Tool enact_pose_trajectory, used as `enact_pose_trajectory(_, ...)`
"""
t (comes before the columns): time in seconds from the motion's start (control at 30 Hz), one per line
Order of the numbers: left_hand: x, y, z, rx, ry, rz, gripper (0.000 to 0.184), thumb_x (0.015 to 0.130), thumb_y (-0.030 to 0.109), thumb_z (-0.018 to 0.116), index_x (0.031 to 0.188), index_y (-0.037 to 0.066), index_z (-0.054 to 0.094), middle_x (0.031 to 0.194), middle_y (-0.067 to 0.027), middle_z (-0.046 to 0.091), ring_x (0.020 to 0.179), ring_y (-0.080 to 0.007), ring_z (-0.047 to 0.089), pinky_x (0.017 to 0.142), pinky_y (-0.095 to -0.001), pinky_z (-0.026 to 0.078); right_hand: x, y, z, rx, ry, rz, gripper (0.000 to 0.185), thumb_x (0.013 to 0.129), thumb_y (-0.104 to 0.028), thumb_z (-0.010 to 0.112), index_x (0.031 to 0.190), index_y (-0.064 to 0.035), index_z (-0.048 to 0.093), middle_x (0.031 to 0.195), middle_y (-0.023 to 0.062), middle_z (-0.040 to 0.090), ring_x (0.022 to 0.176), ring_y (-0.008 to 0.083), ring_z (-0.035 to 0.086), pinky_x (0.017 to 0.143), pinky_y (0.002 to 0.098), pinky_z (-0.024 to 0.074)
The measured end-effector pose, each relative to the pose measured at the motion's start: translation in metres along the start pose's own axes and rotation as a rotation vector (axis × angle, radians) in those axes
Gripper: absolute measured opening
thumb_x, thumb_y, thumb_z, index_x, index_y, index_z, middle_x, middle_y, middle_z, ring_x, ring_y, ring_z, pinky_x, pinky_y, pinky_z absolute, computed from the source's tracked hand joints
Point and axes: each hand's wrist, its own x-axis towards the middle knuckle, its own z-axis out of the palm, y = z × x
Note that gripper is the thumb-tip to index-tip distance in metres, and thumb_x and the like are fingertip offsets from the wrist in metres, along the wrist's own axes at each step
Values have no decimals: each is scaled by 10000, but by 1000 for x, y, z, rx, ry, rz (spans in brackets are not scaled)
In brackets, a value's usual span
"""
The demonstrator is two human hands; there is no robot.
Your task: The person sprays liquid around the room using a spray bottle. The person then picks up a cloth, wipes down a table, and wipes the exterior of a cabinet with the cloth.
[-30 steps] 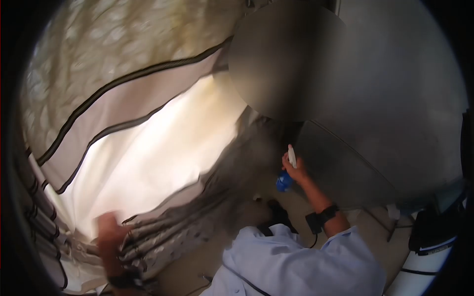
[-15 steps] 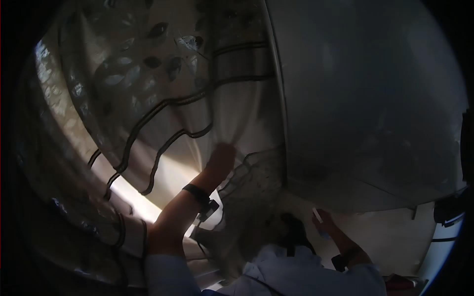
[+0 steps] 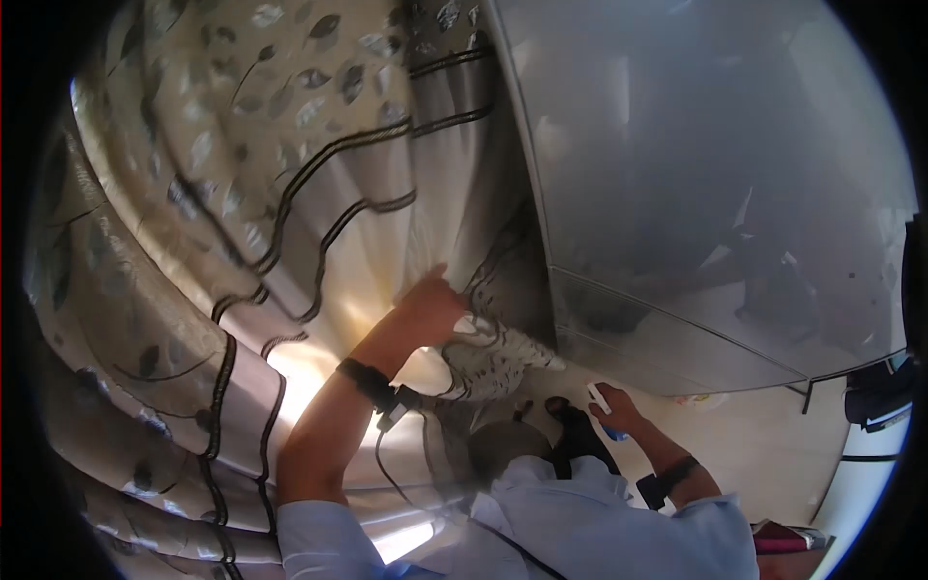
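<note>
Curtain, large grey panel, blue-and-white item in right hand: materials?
Curtain: likely fabric, slight sheen; soft folds.
Grey panel: possibly coated metal or glass, glossy; mirror-like reflections.
Blue-and-white item: probably plastic, by its solid colours; finish unclear.

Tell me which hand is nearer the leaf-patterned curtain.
Left. The left hand is up against the curtain; the right hand is apart from it, farther right, holding a blue-and-white bottle.

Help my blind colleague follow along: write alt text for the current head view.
A person's left hand touches a leaf-patterned curtain with dark trim, while the right hand holds what looks like a blue-and-white spray bottle.
</note>
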Motion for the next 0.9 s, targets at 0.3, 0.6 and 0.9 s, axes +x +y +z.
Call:
enact_pose_trajectory(0.3,-108,33,20,-255,295,-451,93,759,26,531,783,40,620,790,-165,630,823,-326,621,778,-431,493,128,33,26,62,42,57,281,872,-260,600,1058,-49,608,871,213,662,837,413,650,710,482,511)
enact_pose_trajectory(0.6,-312,107,-3,-531,378,-1012,68,829,65,584,892,45,600,857,-131,571,856,-331,546,787,-419,448,222,64,76,398,170,529,209,809,-228,665,903,-43,636,687,28,591,642,90,554,565,318,436)
enact_pose_trajectory(0.9,-350,201,-106,-99,-107,-1400,168,873,72,588,1023,30,651,935,-184,608,906,-377,558,833,-455,427,263,58,49,376,311,598,333,797,-267,665,1011,-13,638,850,104,671,768,217,633,710,385,491)
